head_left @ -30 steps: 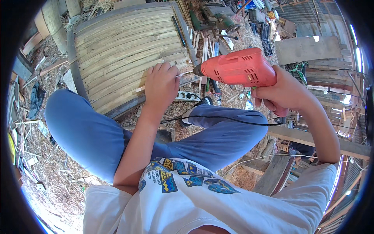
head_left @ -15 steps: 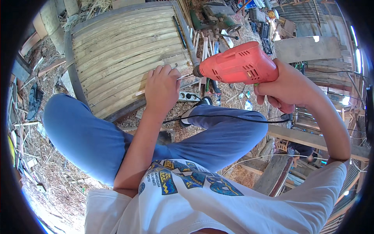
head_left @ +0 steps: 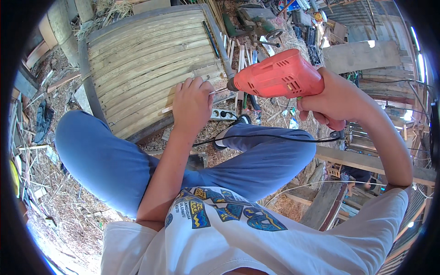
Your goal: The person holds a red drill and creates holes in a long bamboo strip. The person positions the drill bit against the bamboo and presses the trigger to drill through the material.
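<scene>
My right hand (head_left: 337, 98) is wrapped round the grip of a red power drill (head_left: 277, 75), which lies level with its chuck toward my left. From the chuck a thin drill bit (head_left: 222, 90) reaches the thumb side of my left hand (head_left: 192, 104). That hand is closed on a narrow wooden stick (head_left: 167, 109), whose pale end sticks out past the wrist side over a slatted wooden panel (head_left: 142, 68). My fingers hide most of the stick and the place where the bit meets it.
A dark cable (head_left: 270, 136) crosses above my bent leg. Beside the panel's near right corner sits a white power strip (head_left: 223, 114). On the panel lies a dark thin rod (head_left: 211, 39). Wood scraps litter the ground; a person (head_left: 355, 176) shows at the right.
The drill has shifted slightly left, and the gap between its chuck and my left hand is a little smaller. Both hands keep their hold.
</scene>
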A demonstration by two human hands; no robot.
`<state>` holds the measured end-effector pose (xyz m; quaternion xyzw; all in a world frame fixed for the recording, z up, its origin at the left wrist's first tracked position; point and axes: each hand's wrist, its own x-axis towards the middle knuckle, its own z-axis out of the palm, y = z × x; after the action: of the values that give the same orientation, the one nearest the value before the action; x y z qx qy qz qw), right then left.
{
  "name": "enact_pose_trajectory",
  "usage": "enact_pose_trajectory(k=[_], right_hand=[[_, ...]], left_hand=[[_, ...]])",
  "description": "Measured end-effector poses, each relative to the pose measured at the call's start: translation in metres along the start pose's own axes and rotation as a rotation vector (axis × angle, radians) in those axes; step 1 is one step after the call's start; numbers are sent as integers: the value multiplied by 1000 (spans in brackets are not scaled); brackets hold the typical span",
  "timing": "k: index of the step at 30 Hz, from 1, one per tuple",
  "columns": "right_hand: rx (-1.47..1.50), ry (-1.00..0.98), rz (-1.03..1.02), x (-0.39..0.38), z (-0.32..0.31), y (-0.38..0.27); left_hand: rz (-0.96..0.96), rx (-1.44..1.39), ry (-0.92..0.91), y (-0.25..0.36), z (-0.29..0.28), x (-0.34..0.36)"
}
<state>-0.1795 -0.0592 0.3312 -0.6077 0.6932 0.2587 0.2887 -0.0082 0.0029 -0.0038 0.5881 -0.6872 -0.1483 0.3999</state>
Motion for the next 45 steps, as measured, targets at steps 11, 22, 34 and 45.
enact_pose_trajectory(k=[11, 22, 34, 45], right_hand=[[-47, 23, -6, -5, 2, -11], [-19, 4, -19, -3, 1, -7], [29, -90, 37, 2, -2, -6], [-67, 22, -7, -4, 2, -11]], left_hand=[[5, 7, 6, -1, -1, -1], [25, 14, 20, -1, -1, 0], [29, 3, 6, -2, 0, -1], [27, 11, 14, -1, -1, 0]])
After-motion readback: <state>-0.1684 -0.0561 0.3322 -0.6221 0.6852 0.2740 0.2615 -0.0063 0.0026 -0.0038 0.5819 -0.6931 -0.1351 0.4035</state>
